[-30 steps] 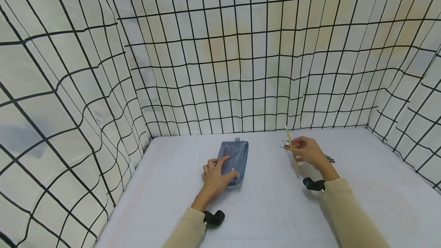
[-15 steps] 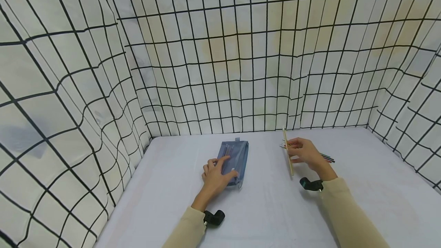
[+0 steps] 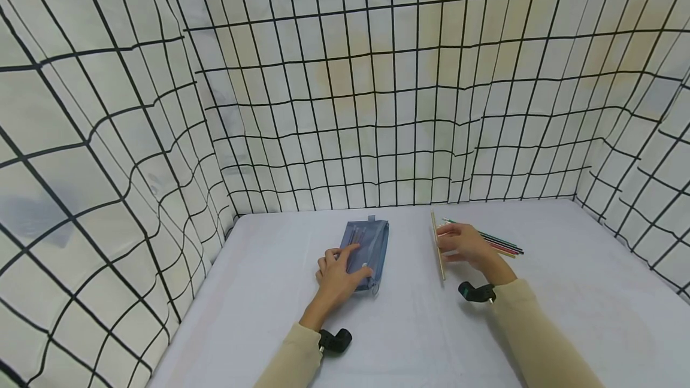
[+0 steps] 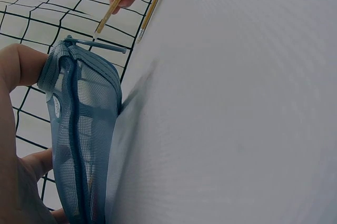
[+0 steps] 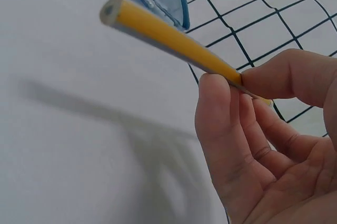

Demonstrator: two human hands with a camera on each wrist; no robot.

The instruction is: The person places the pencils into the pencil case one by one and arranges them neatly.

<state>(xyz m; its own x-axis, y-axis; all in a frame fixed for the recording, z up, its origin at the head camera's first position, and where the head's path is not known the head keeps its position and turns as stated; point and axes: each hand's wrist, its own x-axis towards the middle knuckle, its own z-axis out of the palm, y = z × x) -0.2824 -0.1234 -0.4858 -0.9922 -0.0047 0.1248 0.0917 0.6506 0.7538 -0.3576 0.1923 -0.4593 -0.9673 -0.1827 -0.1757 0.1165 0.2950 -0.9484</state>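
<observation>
A blue mesh pencil case (image 3: 377, 241) lies on the white table, with a few slim pencils showing through it. Across its lower left part rests my left hand (image 3: 336, 283), thumb and fingertips spread on the fabric. The left wrist view shows the zip (image 4: 73, 129) along the side of the case. To the right, my right hand (image 3: 473, 250) pinches a yellow pencil (image 5: 168, 40) between thumb and fingers. Its flat end with a dark core points toward the case in the right wrist view, and its shadow falls on the table beneath.
Several coloured pencils (image 3: 501, 243) lie in a loose bundle behind and right of my right hand, partly hidden by it. White walls with a black grid (image 3: 377, 136) enclose the back and sides of the white table (image 3: 409, 328).
My right hand has moved left and slightly nearer with the yellow pencil, away from the bundle, more of which now shows. The left hand and the pencil case have stayed put.
</observation>
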